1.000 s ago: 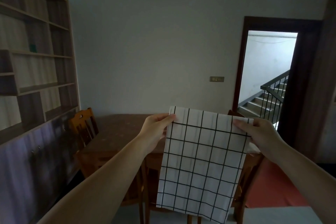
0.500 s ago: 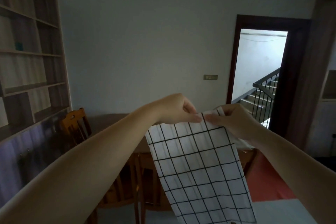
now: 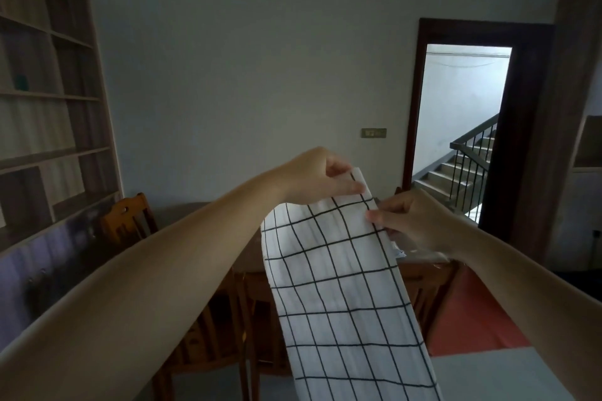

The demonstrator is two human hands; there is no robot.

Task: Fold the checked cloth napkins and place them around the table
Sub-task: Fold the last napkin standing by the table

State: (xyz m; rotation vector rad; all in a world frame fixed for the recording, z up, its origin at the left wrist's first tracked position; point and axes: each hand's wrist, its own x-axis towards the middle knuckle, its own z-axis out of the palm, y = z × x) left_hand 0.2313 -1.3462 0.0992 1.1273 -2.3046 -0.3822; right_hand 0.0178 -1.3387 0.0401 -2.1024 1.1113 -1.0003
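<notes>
1. Up close, the left hand (image 3: 321, 177) pinches the top corner of the napkin (image 3: 338, 283) between thumb and curled fingers, at the cloth's highest point.
2. Just right of it and a little lower, the right hand (image 3: 412, 223) pinches the right edge of the same napkin with curled fingers; the two hands sit near each other but do not touch.
3. From those two pinches the napkin hangs down in the air as a narrow strip, apparently doubled along its length, though the layers are hard to separate by eye. Its long axis runs from the hands downward and slightly right, toward the near edge of the view.
4. So the whole free length lies below the fingers and nearer the person; the bottom end runs out of frame.
5. My judgement: the next fold would halve that long axis, which needs the low end brought up to the pinched top. The right hand, lower on the edge, looks better placed to slide down for it.
6. Beyond and below the cloth stands the wooden table (image 3: 195, 215), with a chair (image 3: 127, 221) at its far left. The napkin is not resting on it.
7. Farther right, an open doorway (image 3: 465, 127) shows a staircase.
</notes>
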